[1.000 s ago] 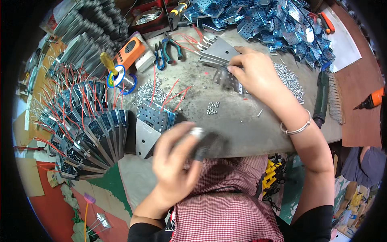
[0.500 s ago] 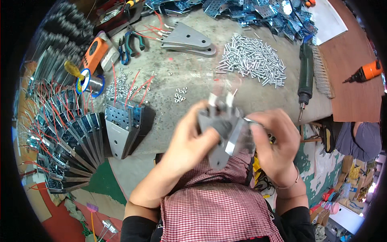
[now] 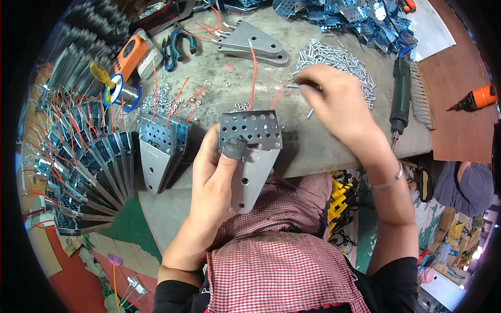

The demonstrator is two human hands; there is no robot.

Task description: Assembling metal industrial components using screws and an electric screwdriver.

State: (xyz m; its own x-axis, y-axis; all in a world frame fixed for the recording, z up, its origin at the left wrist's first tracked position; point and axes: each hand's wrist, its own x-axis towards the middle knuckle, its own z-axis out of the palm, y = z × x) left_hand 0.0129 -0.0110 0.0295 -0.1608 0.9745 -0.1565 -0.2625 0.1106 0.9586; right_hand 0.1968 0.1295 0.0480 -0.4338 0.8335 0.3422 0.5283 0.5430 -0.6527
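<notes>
My left hand [image 3: 211, 172] grips a tapered grey metal bracket [image 3: 249, 180] at the bench's near edge. Its thumb, with a dark wrap on the tip, presses below the perforated dark plate [image 3: 253, 125] across the bracket's wide end. Red wires [image 3: 253, 78] rise from that end. Over the near left side of a heap of silvery screws [image 3: 334, 55], my right hand [image 3: 339, 99] has its fingers pinched together; what lies between the fingertips is too small to make out. Left of the held bracket stands a similar assembly [image 3: 156, 156] with red wires.
Finished-looking assemblies [image 3: 88, 172] fan out at the left. Small nuts [image 3: 164, 96], a solder spool [image 3: 125, 95] and pliers [image 3: 182, 44] lie nearby. Flat grey brackets [image 3: 253, 41] and blue perforated plates [image 3: 360, 21] are behind. A power screwdriver [image 3: 400, 94] and brush [image 3: 420, 96] lie right.
My right hand has left the bracket and moved up to the screw heap. The bracket, in my left hand, has shifted left and turned so its perforated plate shows.
</notes>
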